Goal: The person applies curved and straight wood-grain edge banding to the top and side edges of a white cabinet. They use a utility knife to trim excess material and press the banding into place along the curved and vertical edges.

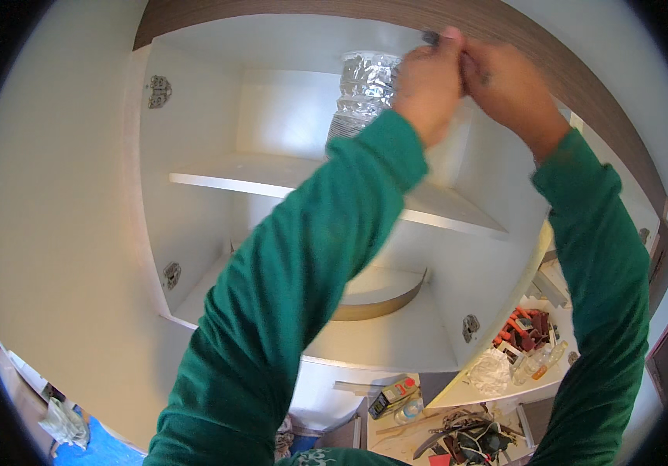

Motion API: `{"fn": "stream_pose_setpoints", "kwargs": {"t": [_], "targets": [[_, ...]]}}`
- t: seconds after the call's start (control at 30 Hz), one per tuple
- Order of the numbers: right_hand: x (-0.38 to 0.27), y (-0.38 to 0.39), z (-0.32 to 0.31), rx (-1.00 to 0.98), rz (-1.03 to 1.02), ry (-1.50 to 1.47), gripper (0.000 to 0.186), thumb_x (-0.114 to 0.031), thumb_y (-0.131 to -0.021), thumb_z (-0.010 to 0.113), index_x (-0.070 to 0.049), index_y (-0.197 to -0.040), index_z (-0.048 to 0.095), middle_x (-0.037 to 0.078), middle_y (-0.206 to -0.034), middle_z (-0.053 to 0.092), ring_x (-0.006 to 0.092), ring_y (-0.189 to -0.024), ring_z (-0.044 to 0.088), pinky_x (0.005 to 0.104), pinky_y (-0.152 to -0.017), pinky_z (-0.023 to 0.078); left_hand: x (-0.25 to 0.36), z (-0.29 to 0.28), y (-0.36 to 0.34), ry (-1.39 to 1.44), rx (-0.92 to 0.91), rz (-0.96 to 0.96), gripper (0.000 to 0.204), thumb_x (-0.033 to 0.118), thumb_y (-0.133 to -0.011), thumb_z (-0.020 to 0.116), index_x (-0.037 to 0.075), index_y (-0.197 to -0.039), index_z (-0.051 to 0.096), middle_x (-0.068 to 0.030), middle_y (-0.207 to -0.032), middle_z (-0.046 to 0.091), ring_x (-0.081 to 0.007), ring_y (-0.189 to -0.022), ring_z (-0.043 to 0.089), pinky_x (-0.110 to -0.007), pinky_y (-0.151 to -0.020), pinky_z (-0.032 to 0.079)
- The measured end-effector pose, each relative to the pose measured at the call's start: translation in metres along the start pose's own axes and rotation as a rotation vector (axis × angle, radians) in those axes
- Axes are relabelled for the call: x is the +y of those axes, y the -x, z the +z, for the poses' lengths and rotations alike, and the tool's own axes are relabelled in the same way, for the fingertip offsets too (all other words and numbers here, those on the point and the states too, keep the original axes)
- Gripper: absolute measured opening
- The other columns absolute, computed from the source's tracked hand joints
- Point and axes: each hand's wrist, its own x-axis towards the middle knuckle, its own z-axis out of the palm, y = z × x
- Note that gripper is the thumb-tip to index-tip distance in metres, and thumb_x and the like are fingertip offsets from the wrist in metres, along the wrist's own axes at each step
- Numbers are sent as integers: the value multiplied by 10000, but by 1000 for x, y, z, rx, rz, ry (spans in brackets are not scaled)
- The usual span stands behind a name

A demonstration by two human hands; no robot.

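Two hands raised together at the top of an open wall cabinet.
Left hand [427,85] and right hand [505,85] touch, fingers closed around something small and dark, beside the silver foil duct [361,93] standing above the shelf [272,175].

White cabinet shelf [217,177] bare; cluttered counter [458,392] below bears red blocks [522,328]; bottles [540,363].

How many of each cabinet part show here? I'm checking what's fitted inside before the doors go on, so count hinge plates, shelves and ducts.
Metal hinge plates: 4
White shelf: 1
Silver foil duct: 1, beside the raised left hand and right hand
Total: 6
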Motion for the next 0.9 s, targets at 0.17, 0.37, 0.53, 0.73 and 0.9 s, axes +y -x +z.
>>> {"fn": "stream_pose_setpoints", "kwargs": {"t": [0.17, 0.37, 0.53, 0.73, 0.9], "targets": [[7, 11, -2, 44, -6, -168, 170, -123, -912, 528, -16, -981, 641, 242, -831, 655, 462, -771, 613, 516, -692, 503, -11, 4, -5, 78, -77, 2, 372, 387, -1050, 457, 60, -1007, 630, -46, -982, 661, -151, -890, 616, -333, -839, 507], [7, 23, -25, -27, -16, -209, 174, -114, -905, 531, -12, -1007, 628, 243, -893, 663, 464, -794, 615, 519, -710, 498, -15, 12, -4, -6, -67, -7, 388, 398, -1037, 487, 46, -946, 622, -40, -900, 657, -156, -840, 621, -334, -832, 533], [1, 18, -27, -82, -8, -64, 177, -106, -907, 520, -15, -1022, 619, 238, -875, 667, 461, -798, 621, 523, -701, 498, -13, 14, -1, -5, 0, -7, 376, 395, -1032, 497, 44, -964, 613, -48, -938, 652, -155, -852, 622, -333, -822, 538], [14, 14, -19, -59, -53, -39, 180, -110, -899, 505, -35, -1007, 628, 230, -857, 668, 452, -772, 626, 525, -683, 499, -12, 15, 0, 10, -31, -54, 389, 409, -1031, 492, 37, -993, 601, -65, -955, 649, -181, -864, 629, -331, -828, 543], [8, 16, -17, -38, 3, 0, 183, -100, -876, 525, -61, -1004, 648, 221, -867, 680, 440, -763, 637, 507, -674, 507, -10, 17, -1, 15, 28, -57, 382, 394, -1036, 478, 33, -1017, 602, -69, -960, 647, -186, -872, 636, -335, -822, 544]]}}
